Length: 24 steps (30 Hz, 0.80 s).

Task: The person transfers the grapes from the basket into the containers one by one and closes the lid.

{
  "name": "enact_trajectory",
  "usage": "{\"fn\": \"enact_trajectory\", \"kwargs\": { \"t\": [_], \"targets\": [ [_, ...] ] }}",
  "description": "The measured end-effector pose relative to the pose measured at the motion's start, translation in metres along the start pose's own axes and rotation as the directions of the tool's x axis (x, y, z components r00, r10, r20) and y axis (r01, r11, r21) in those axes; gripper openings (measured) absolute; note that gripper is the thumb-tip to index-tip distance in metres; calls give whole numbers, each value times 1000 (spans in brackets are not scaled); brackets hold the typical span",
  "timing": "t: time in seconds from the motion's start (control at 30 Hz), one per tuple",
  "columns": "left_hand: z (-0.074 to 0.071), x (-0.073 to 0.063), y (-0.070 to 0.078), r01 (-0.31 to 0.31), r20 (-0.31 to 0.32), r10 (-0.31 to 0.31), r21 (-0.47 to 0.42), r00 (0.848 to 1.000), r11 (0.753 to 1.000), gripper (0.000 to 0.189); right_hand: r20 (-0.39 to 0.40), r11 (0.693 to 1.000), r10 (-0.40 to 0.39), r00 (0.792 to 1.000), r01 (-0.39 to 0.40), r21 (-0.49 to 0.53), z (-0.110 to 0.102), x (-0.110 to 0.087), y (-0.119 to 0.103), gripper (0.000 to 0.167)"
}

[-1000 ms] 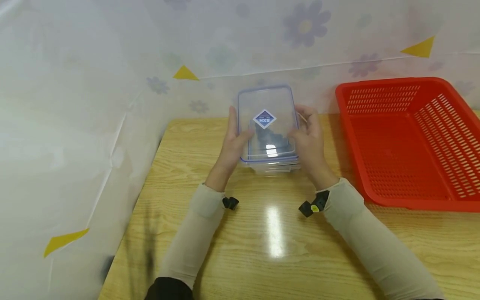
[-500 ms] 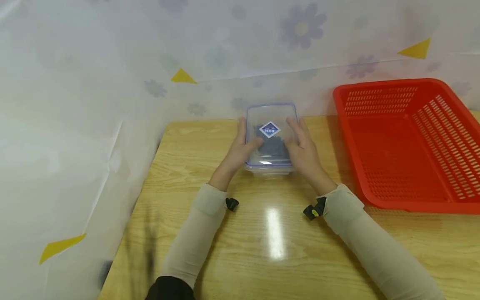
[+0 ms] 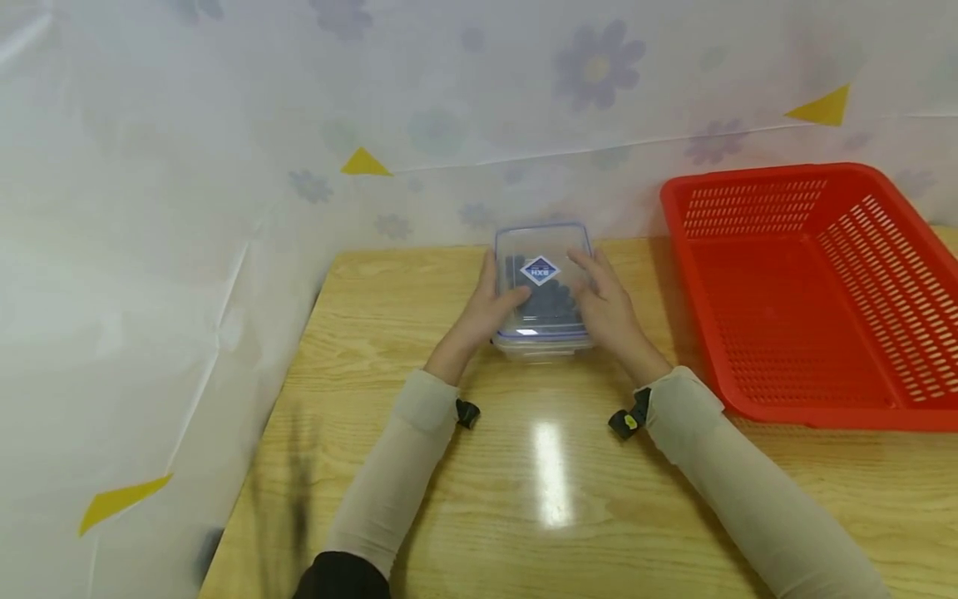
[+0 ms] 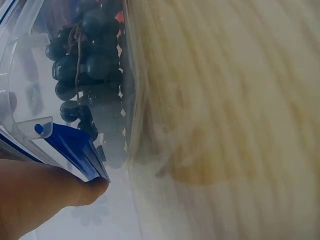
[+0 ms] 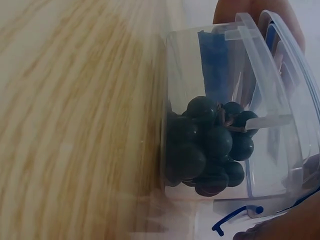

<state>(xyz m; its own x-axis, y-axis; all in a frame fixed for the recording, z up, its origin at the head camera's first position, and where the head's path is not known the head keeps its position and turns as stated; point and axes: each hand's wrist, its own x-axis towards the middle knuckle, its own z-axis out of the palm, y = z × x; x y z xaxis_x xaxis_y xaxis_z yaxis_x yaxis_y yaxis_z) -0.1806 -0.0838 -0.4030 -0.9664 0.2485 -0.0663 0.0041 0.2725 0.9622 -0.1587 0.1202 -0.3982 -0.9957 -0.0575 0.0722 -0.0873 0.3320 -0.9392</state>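
Observation:
A clear plastic food container (image 5: 182, 60) stands on the table near the wall, with a bunch of dark grapes (image 5: 205, 145) inside. Over its top lies the clear lid (image 3: 550, 237), which has a blue rim and a diamond-shaped label. My left hand (image 3: 482, 312) grips the lid's left side, thumb on top. In the left wrist view, a fingertip touches a blue latch (image 4: 75, 147) that stands outward. My right hand (image 3: 609, 312) holds the right side, fingers reaching onto the lid. Another blue latch (image 5: 232, 217) sticks out beside it in the right wrist view.
A large red plastic basket (image 3: 793, 316) with slotted walls stands to the right on the wood-grain table (image 3: 479, 516). Flower-patterned sheeting (image 3: 449, 100) covers the wall behind and to the left, with yellow tape pieces (image 3: 367, 162) on it.
Both hands have brought the lid down and slightly towards me over the container. The thumbs and fingers stay at its two sides, and the basket has not been moved.

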Motion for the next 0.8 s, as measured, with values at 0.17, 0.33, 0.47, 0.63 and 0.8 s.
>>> {"fn": "enact_trajectory", "kwargs": {
  "t": [0.17, 0.33, 0.47, 0.63, 0.8],
  "targets": [
    [-1, 1, -3, -2, 1, 2, 25, 1000, 1000, 95, -5, 1000, -14, 1000, 14, -3, 3, 2, 5, 49],
    [-2, 2, -5, -16, 15, 15, 86, 1000, 996, 93, -10, 1000, -21, 1000, 21, -13, 4, 2, 8, 47],
    [-4, 3, -6, -25, 24, 22, 123, 999, 992, 92, 1, 999, -15, 1000, 15, -29, 5, 2, 7, 47],
    [-5, 4, -8, -16, 26, 12, 145, 1000, 989, 91, 15, 999, -13, 1000, 14, -43, 6, 2, 7, 49],
    [-5, 3, -9, 4, 32, -8, 142, 999, 990, 93, 33, 999, -15, 999, 17, -44, 7, 2, 9, 49]
  ]
}}
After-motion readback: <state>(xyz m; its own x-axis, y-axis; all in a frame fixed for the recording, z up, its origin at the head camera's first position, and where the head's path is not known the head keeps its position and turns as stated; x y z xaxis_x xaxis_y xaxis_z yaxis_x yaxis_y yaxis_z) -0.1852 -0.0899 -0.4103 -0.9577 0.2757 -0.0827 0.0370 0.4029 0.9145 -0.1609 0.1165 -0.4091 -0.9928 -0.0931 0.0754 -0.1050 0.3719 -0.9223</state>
